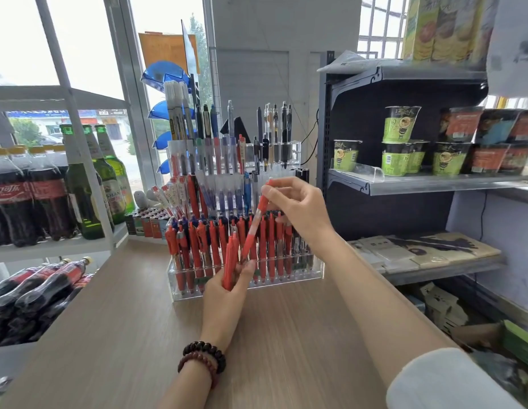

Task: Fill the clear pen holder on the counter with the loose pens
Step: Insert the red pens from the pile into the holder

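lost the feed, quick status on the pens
Left hand gripping spare red pens. Right hand lowering one red pen toward clear holder front row. Nothing blocking.

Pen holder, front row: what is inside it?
The pen holder front row holds upright red pens, with darker pens at its right end. The left hand and its bundle cover some slots.

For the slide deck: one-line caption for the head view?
Right hand lowers one red pen toward the clear pen holder; left hand grips spare red pens.
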